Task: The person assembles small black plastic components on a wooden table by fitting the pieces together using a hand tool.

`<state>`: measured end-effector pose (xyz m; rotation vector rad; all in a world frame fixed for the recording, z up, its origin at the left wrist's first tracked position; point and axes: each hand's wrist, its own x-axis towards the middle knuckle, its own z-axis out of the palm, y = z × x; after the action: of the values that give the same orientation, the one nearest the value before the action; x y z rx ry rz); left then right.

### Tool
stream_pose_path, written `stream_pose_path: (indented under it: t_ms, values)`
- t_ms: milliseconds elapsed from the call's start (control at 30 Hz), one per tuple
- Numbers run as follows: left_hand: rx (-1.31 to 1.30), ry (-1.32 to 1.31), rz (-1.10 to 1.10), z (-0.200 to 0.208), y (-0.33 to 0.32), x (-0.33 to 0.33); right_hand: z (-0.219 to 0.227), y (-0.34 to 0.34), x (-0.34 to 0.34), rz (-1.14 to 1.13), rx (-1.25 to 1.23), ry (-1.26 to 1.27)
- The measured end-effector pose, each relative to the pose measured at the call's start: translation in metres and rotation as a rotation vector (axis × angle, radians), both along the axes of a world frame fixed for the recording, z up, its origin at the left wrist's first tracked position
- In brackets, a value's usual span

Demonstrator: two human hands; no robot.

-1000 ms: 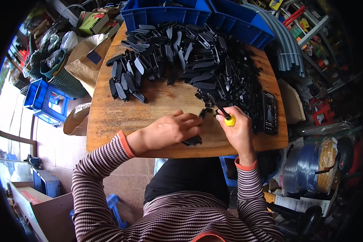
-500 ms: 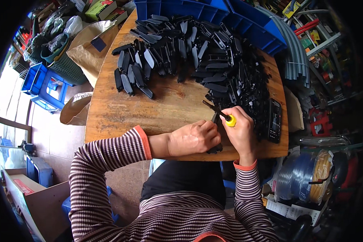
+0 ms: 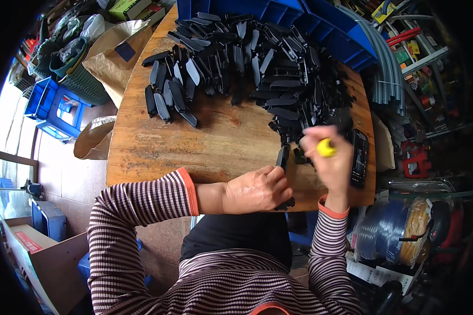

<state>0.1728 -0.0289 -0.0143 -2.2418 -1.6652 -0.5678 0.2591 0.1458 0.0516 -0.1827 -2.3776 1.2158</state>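
My left hand (image 3: 260,188) is closed at the near edge of the wooden table (image 3: 194,147). It grips a long, narrow black plastic part (image 3: 283,156), whose far end sticks up past the fingers and whose near end shows below them. Motion blurs my right hand (image 3: 328,160), raised a little to the right of that part. Its fingers are wrapped round a hand tool with a yellow-ended handle (image 3: 326,147); the tool's working end is too smeared to make out. Many similar black plastic parts (image 3: 286,84) lie heaped beyond both hands.
A black phone-like device (image 3: 359,157) lies at the table's right edge. Blue plastic bins (image 3: 341,42) stand behind the heap. Brown paper bags (image 3: 97,139) sit left of the table. Grey pipes (image 3: 386,79) and coiled tubing (image 3: 386,231) are on the right.
My right hand has moved right and away from the black part, taking the yellow-handled tool along. My left hand keeps its grip, shifted only slightly.
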Motion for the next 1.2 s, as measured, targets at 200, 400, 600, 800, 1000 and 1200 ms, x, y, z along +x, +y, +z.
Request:
stream_pose_path:
  t_ms: [200,400,600,800,1000,1200]
  values:
    - [0.013,-0.027,-0.018,0.0,0.002,0.0,-0.031,-0.003,-0.034,-0.175,0.148,0.402]
    - [0.045,0.001,-0.029,0.006,0.004,-0.014,0.001,0.006,-0.005,-0.307,-0.246,0.236]
    - [-0.137,0.098,-0.112,0.017,0.024,-0.033,-0.035,0.025,-0.008,-0.19,0.218,-0.012]
    - [0.053,-0.019,-0.094,0.043,-0.024,-0.062,-0.039,0.003,-0.004,-0.128,0.413,-0.218]
    - [0.593,-0.202,0.493,0.124,0.037,-0.205,-0.049,-0.001,-0.004,-0.126,0.457,-0.236]
    - [0.402,-0.101,0.456,0.168,0.111,-0.322,-0.037,-0.006,-0.008,-0.083,0.462,-0.299]
